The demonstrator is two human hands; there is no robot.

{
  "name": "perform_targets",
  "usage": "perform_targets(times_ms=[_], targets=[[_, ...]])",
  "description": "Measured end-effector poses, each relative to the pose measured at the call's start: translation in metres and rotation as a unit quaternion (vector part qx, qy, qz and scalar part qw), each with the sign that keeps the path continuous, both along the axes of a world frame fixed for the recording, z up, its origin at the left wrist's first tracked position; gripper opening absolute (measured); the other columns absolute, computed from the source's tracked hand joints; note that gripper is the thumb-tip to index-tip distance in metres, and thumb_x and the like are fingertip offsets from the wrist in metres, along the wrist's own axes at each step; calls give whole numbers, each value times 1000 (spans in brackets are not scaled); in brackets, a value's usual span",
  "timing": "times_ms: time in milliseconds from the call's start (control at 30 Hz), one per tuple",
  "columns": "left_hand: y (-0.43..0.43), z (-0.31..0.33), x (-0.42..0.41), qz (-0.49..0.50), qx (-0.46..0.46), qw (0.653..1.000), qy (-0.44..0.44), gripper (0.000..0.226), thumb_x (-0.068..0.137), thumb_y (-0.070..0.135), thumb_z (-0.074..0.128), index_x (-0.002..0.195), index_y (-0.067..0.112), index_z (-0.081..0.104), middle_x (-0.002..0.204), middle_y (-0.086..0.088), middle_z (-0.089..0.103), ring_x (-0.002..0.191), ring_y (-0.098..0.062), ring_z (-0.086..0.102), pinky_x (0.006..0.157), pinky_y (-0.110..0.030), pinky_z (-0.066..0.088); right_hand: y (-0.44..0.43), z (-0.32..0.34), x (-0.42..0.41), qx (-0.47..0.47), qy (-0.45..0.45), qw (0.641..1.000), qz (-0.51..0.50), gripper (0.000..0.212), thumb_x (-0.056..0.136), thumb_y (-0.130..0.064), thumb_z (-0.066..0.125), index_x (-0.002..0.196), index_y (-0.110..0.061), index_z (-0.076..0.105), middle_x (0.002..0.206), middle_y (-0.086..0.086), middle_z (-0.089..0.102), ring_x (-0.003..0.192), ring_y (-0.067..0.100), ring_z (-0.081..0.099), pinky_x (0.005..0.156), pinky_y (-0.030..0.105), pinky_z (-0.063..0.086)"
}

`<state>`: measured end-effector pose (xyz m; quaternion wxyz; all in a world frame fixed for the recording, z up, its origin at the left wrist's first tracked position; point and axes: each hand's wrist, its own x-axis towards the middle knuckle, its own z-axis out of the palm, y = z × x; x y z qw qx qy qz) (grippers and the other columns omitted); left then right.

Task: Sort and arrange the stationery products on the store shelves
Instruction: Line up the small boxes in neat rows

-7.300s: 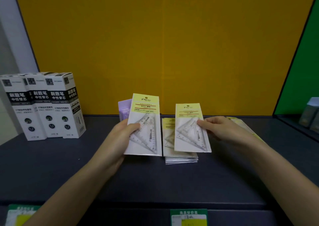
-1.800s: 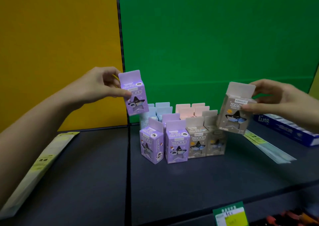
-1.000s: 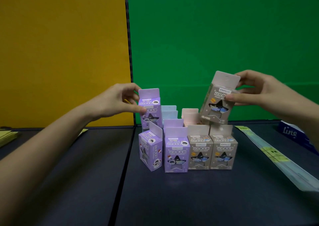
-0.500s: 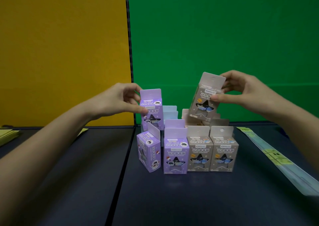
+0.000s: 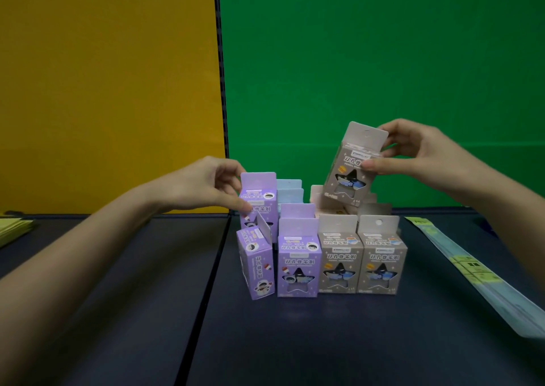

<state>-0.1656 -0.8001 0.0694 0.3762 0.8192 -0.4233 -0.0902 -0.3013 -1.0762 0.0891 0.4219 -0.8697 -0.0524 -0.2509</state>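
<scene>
My left hand [image 5: 206,186] grips a purple sharpener box [image 5: 259,200] at the left rear of a cluster of small boxes on the dark shelf [image 5: 295,341]. Whether this box rests on the shelf I cannot tell. My right hand [image 5: 413,152] holds a grey-brown box [image 5: 351,167] tilted in the air above the cluster's back rows. In front stand a turned purple box [image 5: 256,263], an upright purple box [image 5: 298,260] and two grey-brown boxes [image 5: 339,257] [image 5: 381,257]. Light blue boxes [image 5: 290,192] and pink ones [image 5: 318,198] stand behind.
Long flat ruler packets [image 5: 477,276] lie diagonally on the shelf at the right. A yellow packet stack [image 5: 13,228] shows at the far left edge. A black divider [image 5: 221,90] separates the orange back panel from the green one. A seam runs down the shelf left of the boxes.
The purple box in my left hand has sunk a little lower behind the front row. My right hand has shifted the grey-brown box slightly left, over the back rows.
</scene>
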Motion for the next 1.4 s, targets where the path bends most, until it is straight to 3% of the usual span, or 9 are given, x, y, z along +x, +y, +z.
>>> perform_targets(times_ms=[100, 200, 333, 433, 600, 733, 1000, 1233, 1400], targets=[[-3, -5, 2, 3, 15, 1000, 4, 37, 67, 14, 78, 98, 4, 60, 81, 1, 71, 75, -12, 67, 74, -30, 52, 1, 1, 1, -1, 4, 1000, 0, 44, 62, -24, 73, 101, -13, 57, 96, 5, 66, 80, 13, 62, 80, 23, 50], [-5, -11, 4, 2, 43, 999, 2, 34, 69, 15, 78, 97, 6, 61, 74, 11, 71, 71, -7, 68, 68, -21, 53, 2, 0, 2, -34, 15, 999, 0, 39, 67, -16, 75, 102, -12, 57, 92, 0, 65, 78, 12, 60, 74, 16, 50], [-5, -15, 6, -1, 63, 998, 1, 30, 72, 16, 76, 97, 8, 61, 70, 18, 71, 68, -2, 66, 64, -13, 49, 1, -1, 3, -41, 36, 998, 2, 42, 58, -26, 76, 95, -17, 58, 94, 0, 66, 77, 9, 62, 80, 25, 50], [-4, -17, 8, -1, 70, 998, -2, 27, 73, 10, 75, 95, 7, 60, 72, 11, 70, 68, -3, 64, 67, -17, 50, 2, -2, 3, -47, 51, 997, 18, 42, 55, -28, 76, 91, -18, 58, 89, -3, 66, 71, 2, 63, 77, 19, 51], [-4, -21, 7, 3, 80, 996, -45, 28, 74, 11, 74, 97, 8, 60, 88, -2, 66, 73, -11, 62, 75, -32, 51, 2, -3, 2, -77, 77, 993, 42, 38, 62, -18, 78, 95, -11, 59, 83, -5, 64, 75, 6, 62, 73, 12, 48], [-4, -20, 6, 3, 94, 992, -86, 29, 74, 18, 75, 99, 12, 61, 94, -2, 67, 74, -12, 60, 75, -37, 52, 2, -1, 3, -100, 82, 991, 41, 48, 55, -32, 77, 96, -12, 61, 81, -2, 66, 76, 7, 61, 77, 22, 48], [3, -17, 6, 17, 90, 989, -114, 35, 72, 24, 76, 103, 18, 59, 99, 3, 65, 72, -7, 61, 72, -28, 52, 3, 3, 5, -85, 120, 987, 66, 37, 58, -25, 78, 91, -17, 62, 69, -15, 70, 71, 6, 62, 65, 12, 47], [14, -8, 0, 28, 74, 980, -183, 41, 75, 15, 73, 112, 22, 55, 107, 9, 60, 92, -8, 57, 79, -21, 49, 3, 5, 4, -87, 142, 983, 77, 30, 67, -11, 78, 90, -16, 60, 66, -19, 70, 66, 1, 62, 62, 9, 47], [19, -7, -5, -47, 70, 983, -163, 49, 73, 30, 73, 116, 35, 52, 117, 23, 57, 111, 4, 50, 89, -11, 43, 6, 3, 5, -118, 172, 975, 74, 32, 67, -10, 79, 93, -13, 60, 70, -15, 71, 70, 3, 65, 68, 15, 48]])
